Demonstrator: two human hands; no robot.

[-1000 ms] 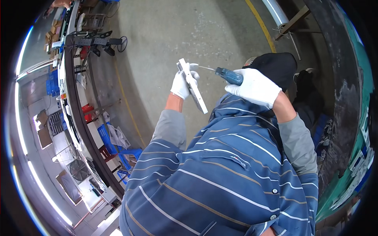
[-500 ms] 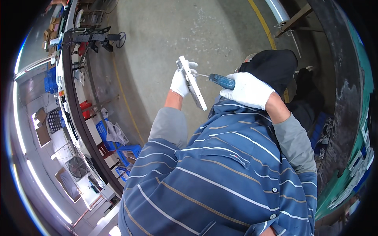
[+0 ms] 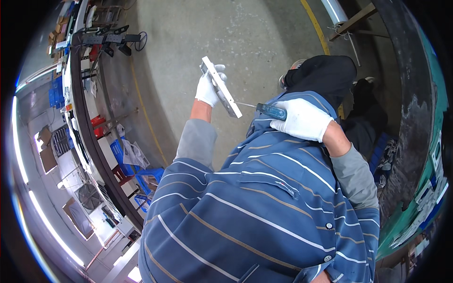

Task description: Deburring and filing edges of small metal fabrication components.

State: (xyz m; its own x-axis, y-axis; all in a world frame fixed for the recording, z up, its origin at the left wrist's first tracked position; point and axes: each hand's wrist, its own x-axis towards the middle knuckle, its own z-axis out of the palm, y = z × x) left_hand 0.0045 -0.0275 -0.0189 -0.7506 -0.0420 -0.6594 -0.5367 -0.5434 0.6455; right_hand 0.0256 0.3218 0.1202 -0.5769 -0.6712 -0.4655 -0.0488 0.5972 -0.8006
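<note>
My gloved left hand (image 3: 207,89) is closed round a narrow white bar (image 3: 221,87), which is tilted and has small holes along its edge. A grey metal piece lies against the bar's underside, partly hidden by it. In my gloved right hand (image 3: 304,119) is a screwdriver (image 3: 271,111) with a dark blue handle. Its thin shaft points left, and the tip meets the bar's edge near its lower end. Whether the tip sits in a screw or a hole is too small to make out.
Below my hands is a grey concrete floor (image 3: 188,37) with yellow lines. Black brackets (image 3: 111,40) stick out from a dark frame at the left. Blue plastic stools (image 3: 150,178) stand beyond it. A dark metal surface (image 3: 401,94) runs along the right, beside a wrapped roll (image 3: 334,12).
The bar and my left hand have shifted left and slightly up. The screwdriver has moved right and down, and its tip now meets the bar closer to the lower end.
</note>
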